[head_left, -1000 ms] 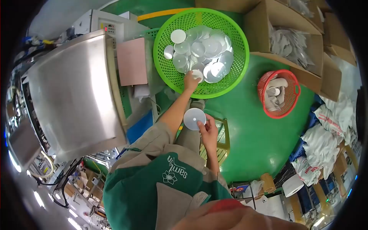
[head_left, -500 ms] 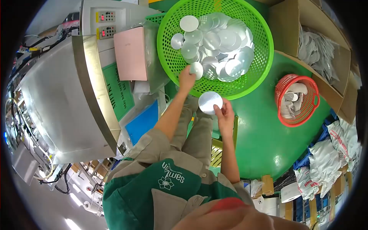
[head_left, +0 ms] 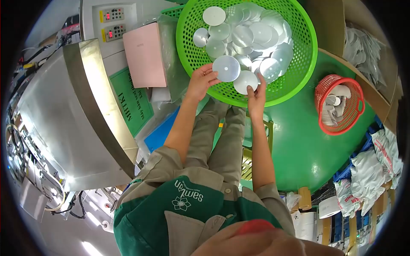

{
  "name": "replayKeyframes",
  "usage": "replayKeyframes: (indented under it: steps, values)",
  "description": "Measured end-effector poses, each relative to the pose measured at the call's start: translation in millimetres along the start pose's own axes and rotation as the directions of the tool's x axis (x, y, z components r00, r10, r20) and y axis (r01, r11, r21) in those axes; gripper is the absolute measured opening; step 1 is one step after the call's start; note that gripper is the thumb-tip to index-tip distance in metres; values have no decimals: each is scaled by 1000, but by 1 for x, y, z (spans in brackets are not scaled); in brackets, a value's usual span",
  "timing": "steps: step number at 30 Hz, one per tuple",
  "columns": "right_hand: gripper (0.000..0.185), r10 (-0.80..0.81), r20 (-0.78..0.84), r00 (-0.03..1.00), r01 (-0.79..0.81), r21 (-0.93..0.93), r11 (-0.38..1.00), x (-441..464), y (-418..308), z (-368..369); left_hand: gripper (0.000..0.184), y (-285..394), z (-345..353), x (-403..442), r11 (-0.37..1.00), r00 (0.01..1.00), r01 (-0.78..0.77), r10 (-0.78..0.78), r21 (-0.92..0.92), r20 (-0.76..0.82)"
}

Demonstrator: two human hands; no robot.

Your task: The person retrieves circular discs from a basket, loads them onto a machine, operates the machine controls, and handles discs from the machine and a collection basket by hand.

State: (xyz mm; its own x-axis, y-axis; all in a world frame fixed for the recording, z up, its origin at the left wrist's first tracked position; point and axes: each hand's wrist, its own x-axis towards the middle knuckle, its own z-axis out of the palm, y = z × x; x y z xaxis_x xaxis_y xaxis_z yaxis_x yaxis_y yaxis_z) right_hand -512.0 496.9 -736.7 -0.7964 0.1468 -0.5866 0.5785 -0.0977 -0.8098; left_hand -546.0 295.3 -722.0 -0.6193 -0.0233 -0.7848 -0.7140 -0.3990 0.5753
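Discs: there they lay, a loose shiny pile just beyond both hands, in the green basket!
Left hand: pinching the edge of a bluish disc, held out to its right.
Right hand: thumb on top, gripping a paler disc at its near edge.
Disc step: seemingly one-by-one handling, a disc per hand; whether their edges touched, I couldn't tell.
Next move: called, I'd judge, for firm edge pinches and no clipping between discs.
Basket rim: tight, curving right by both hands!
Floor room: green floor spread right of the right hand, towards the red basket; a pink box crowded the left hand's outer side.
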Motion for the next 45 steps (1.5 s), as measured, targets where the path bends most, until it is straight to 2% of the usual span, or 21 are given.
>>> replayKeyframes:
  steps: [3,4,7,8,11,12,14,17,20,23,24,25,27,28,32,34,37,40,41,43,45]
  values:
    - [49,79,88,993,-73,-69,995,2,5,-1,34,2,2,1,1000,1000,-2,2,17,4]
    - [43,36,76,996,-32,-43,999,2,5,1,33,2,3,2,1000,1000,-5,5,22,6]
    - [35,110,63,992,-117,107,987,2,-4,9,32,3,6,4,994,999,38,-39,98,10]
    - [28,121,57,991,-127,120,985,5,1,11,33,0,5,6,990,999,43,-47,132,25]
    - [26,220,60,974,-226,117,967,10,19,16,34,-11,10,11,968,995,50,-70,246,73]
    - [26,135,49,990,-137,52,989,10,22,18,35,-11,15,9,953,993,46,-76,300,88]
    - [26,126,27,992,-126,5,992,8,25,17,36,-22,18,12,932,993,-10,-32,363,110]
    - [25,43,-15,999,-44,-75,996,8,31,18,35,-24,23,14,928,997,22,-46,371,58]
    - [19,-88,-85,992,70,-194,978,5,26,16,30,-22,23,26,944,992,11,31,331,-123]
    - [17,-306,-32,951,259,-454,853,-7,-2,6,33,-13,12,50,929,969,11,82,371,-234]
    - [17,-315,-27,949,265,-476,839,-10,-2,2,48,-8,10,55,944,973,-42,113,326,-202]
    - [18,-324,-22,946,271,-497,824,-12,0,-2,52,-5,12,61,800,913,-148,337,581,-230]
    - [18,-345,-5,939,292,-522,802,-16,2,-8,61,2,15,76,304,692,-193,717,933,-90]
    - [18,-358,7,934,308,-524,794,-16,3,-10,69,7,26,84,298,658,-253,751,920,-62]
    - [20,-339,54,939,310,-558,770,-14,10,-10,75,8,76,137,144,609,-609,714,780,344]
    - [22,-369,71,927,344,-555,758,-14,12,-11,71,8,105,161,4,569,-632,682,775,460]
    - [24,-386,94,917,363,-595,717,-14,16,-12,66,13,125,177,17,685,-576,555,817,471]
    - [26,-419,127,899,401,-620,674,-14,19,-9,65,-5,129,162,-18,638,-584,609,812,472]
    - [26,-435,130,891,414,-626,661,-14,19,-8,52,-17,130,157,-8,595,-563,690,826,412]
    - [28,-428,148,892,416,-643,644,-13,18,-7,39,-23,125,136,203,769,-509,543,836,337]
    - [28,-417,164,894,415,-656,631,-13,17,-7,31,-25,110,126,412,798,-487,568,770,201]
